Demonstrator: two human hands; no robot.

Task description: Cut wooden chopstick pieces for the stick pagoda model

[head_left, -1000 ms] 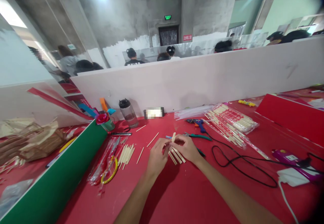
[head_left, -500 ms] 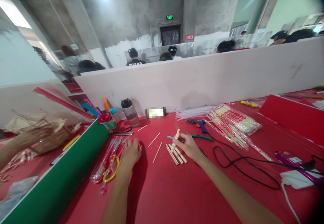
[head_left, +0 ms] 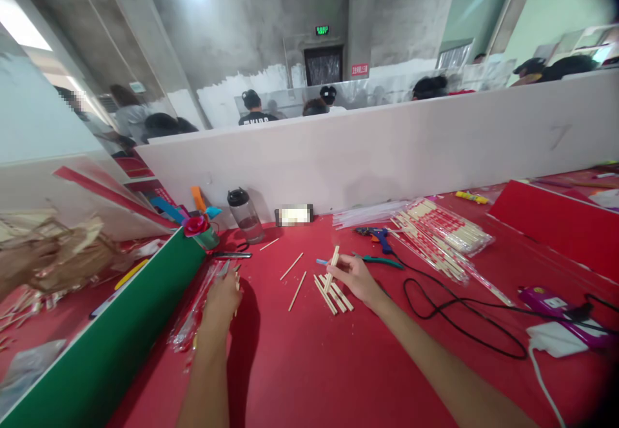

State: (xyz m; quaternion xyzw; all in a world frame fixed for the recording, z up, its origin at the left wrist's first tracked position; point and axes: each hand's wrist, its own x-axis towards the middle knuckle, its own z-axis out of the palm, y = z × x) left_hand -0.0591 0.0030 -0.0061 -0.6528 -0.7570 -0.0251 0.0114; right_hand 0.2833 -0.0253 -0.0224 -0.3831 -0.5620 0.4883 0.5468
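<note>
In the middle of the frame, slightly right, my right hand (head_left: 356,278) pinches a few pale sticks (head_left: 334,257) between thumb and fingers, their top ends tilted to the right. Just beneath them, a small group of cut sticks (head_left: 344,296) lies slanted on the red table (head_left: 300,370). My left hand (head_left: 224,296) is low in the left-centre of the frame, fingers bent over scissors (head_left: 223,269) and stick ends that peek out beside it; I cannot tell whether it grips any. Between my hands lie two loose sticks (head_left: 292,265), apart from each other. Right of centre, a blue glue gun (head_left: 382,240) lies above green-handled pliers (head_left: 384,261), near a packet of sticks (head_left: 447,228).
</note>
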